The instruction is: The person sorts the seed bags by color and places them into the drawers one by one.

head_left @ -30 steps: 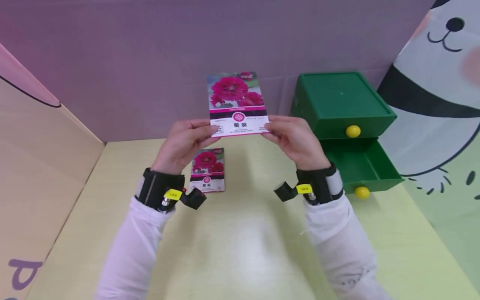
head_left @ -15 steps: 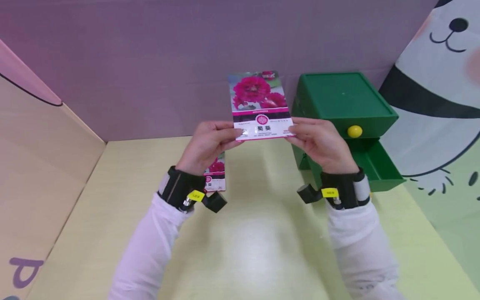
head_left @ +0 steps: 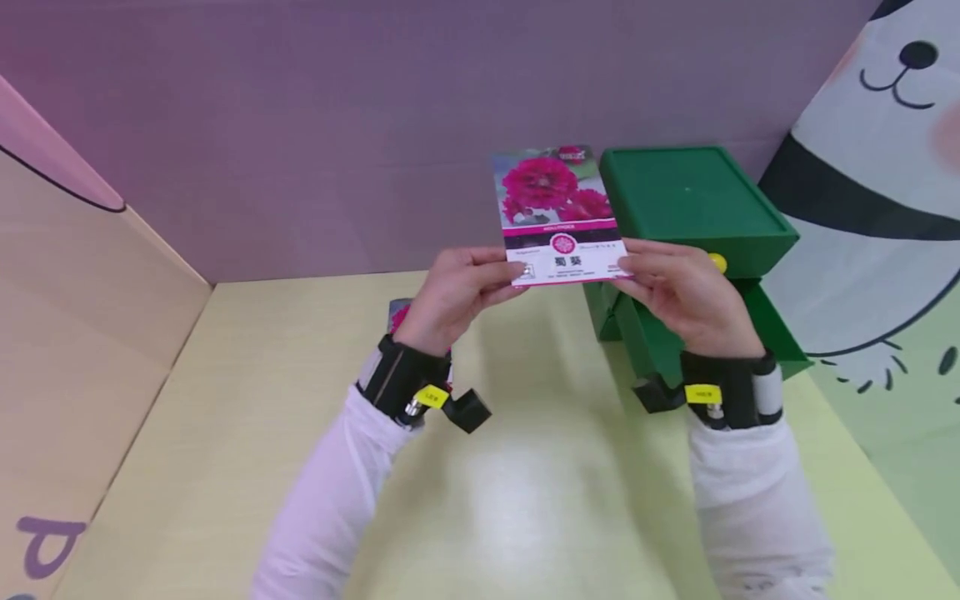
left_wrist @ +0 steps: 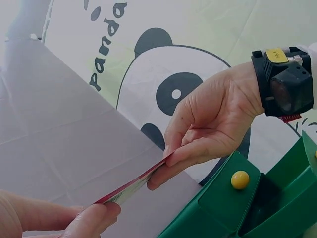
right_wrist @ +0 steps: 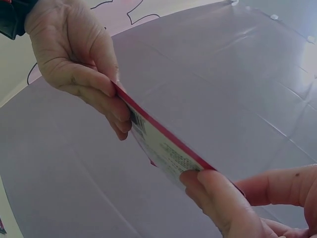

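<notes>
A seed packet [head_left: 558, 212] with pink flowers printed on it is held upright in the air. My left hand [head_left: 483, 279] pinches its lower left corner and my right hand [head_left: 648, 271] pinches its lower right corner. It hangs just left of and in front of the green drawer box [head_left: 690, 196]. The left wrist view shows the packet edge [left_wrist: 131, 186] between both hands, above the box's yellow knob [left_wrist: 240, 179]. In the right wrist view the packet [right_wrist: 163, 144] runs from my left hand [right_wrist: 79, 64] down to my right hand [right_wrist: 233, 203].
A second, matching packet [head_left: 399, 315] lies flat on the yellow table [head_left: 525, 500], mostly hidden behind my left wrist. The box's lower drawer [head_left: 761, 333] stands pulled out behind my right wrist. Cardboard walls close in the left and back; a panda panel stands at the right.
Both hands have carried the packet to the right, from mid-table to beside the green drawer box. My left wrist now covers most of the packet lying on the table.
</notes>
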